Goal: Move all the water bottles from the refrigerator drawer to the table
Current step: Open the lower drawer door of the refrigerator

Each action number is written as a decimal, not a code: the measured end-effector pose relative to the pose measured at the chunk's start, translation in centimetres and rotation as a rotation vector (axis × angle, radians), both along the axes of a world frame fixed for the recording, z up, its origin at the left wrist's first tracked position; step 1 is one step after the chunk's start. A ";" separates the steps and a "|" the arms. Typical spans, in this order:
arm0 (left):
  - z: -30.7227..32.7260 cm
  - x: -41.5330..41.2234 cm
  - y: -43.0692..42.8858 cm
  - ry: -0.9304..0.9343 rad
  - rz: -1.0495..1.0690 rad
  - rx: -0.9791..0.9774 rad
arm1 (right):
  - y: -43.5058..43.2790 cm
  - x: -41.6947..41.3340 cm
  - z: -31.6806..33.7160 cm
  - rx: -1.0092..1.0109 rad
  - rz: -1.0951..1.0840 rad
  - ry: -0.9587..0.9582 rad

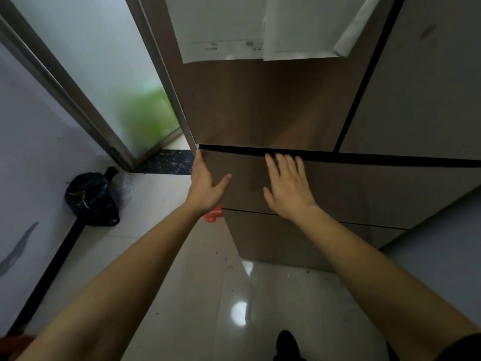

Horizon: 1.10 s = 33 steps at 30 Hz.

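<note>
A tall brown refrigerator stands in front of me, and its upper drawer front looks shut. My left hand is spread at the drawer's left edge, fingers reaching up along the corner. My right hand lies flat with fingers apart on the drawer front, fingertips at the dark gap above it. Neither hand holds anything. No water bottles and no table are in view.
Papers hang on the fridge door. A lower drawer sits beneath. A black bag rests on the tiled floor at the left wall, a small red object by the fridge's corner. A frosted glass door stands left.
</note>
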<state>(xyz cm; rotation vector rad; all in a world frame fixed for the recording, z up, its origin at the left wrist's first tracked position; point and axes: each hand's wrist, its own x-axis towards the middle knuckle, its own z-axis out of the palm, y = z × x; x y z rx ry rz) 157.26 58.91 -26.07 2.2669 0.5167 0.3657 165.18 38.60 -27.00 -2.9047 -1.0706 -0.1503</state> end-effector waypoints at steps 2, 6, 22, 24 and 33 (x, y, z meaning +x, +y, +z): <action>-0.4 1.4 0.7 -0.068 0.023 -0.122 | 0.7 0.4 -0.4 0.022 -0.036 0.009; -0.7 2.4 2.0 -0.107 0.075 -0.226 | 2.2 0.6 -0.3 0.055 -0.127 0.037; 0.2 -3.2 1.9 -0.111 -0.143 -0.370 | -0.4 -9.4 0.8 0.061 -0.249 0.088; -0.7 -5.0 1.1 -0.125 -0.180 -0.482 | -0.9 -10.8 0.5 0.109 -0.267 0.105; -0.6 -10.8 -2.3 -0.065 -0.255 -0.522 | -3.9 -15.7 0.3 0.506 -0.394 0.145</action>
